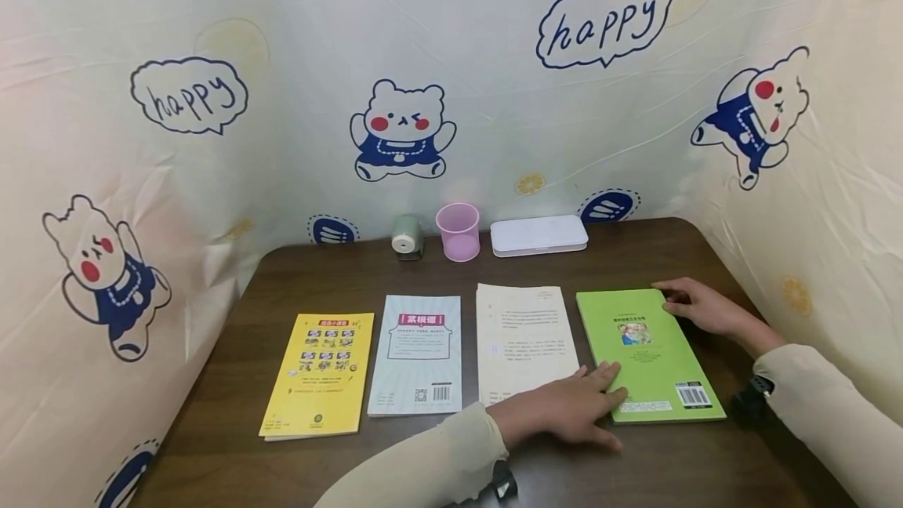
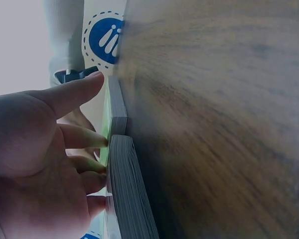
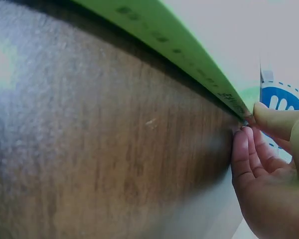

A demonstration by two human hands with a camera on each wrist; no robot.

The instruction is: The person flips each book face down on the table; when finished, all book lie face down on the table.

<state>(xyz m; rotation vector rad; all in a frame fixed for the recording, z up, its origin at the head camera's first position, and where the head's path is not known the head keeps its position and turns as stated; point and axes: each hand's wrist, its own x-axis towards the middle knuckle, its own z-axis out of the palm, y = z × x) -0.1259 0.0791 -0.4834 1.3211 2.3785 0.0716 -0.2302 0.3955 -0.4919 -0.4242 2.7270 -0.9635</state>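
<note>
A green book [image 1: 663,363] lies back cover up at the right of the table, its barcode at the near right corner. My right hand [image 1: 708,310] pinches its far right corner; in the right wrist view the thumb [image 3: 274,121] is above the green spine [image 3: 164,37] and the fingertips are just under it. Spread over the green book's near left edge, my left hand [image 1: 564,408] rests with fingers extended. It also overlaps the near right corner of a cream book [image 1: 525,328]. Page edges of two books [image 2: 132,194] show beside the left fingers in the left wrist view.
Left of the cream book lie a pale blue book [image 1: 423,367] and a yellow book [image 1: 320,375]. Along the back stand a green pencil sharpener [image 1: 407,237], a pink cup [image 1: 458,234] and a white case [image 1: 539,236]. A printed cloth [image 1: 494,124] hangs behind the table [image 1: 233,422].
</note>
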